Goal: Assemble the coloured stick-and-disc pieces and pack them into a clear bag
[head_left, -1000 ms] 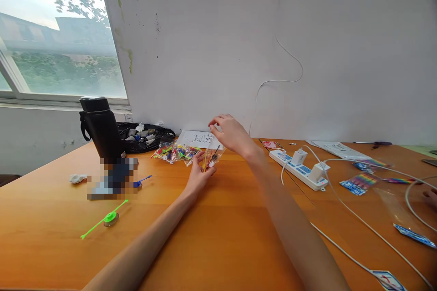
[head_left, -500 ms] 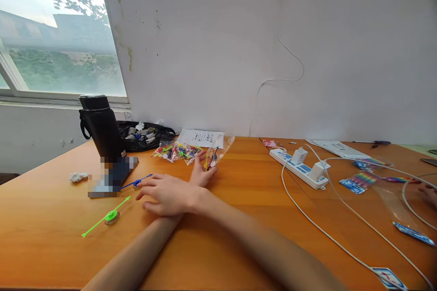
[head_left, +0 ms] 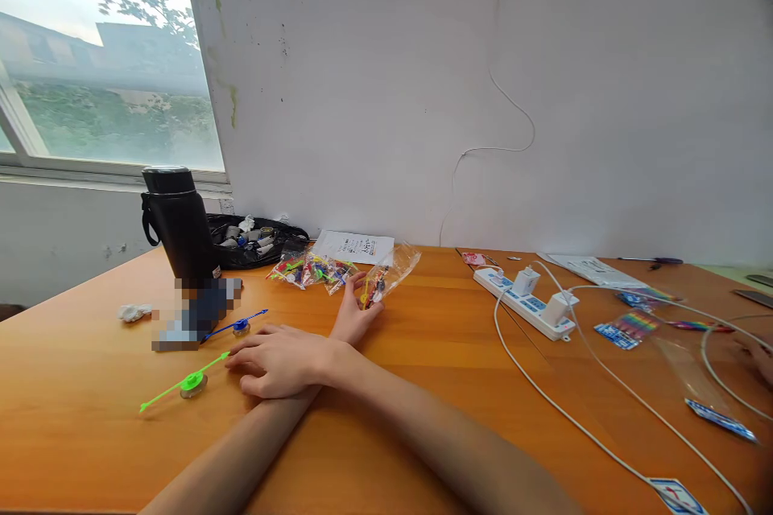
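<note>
My left hand is closed on a clear plastic bag with small coloured parts inside. My right arm crosses over my left forearm. My right hand hangs there with its fingers apart, holding nothing. Its fingertips are close to the tip of a green double-ended arrow spinner on a round clear base. Behind it lies a similar blue arrow spinner. More clear bags of colourful parts lie just left of the bag in my left hand.
A black bottle stands at the left by crumpled tissue. Behind are a black bag of odds and ends and a printed sheet. A power strip with trailing cables lies right. Another person's hand shows at the right edge.
My right hand has moved slightly left and down, closer to the green arrow spinner. My left hand keeps the plastic bag in nearly the same place.
</note>
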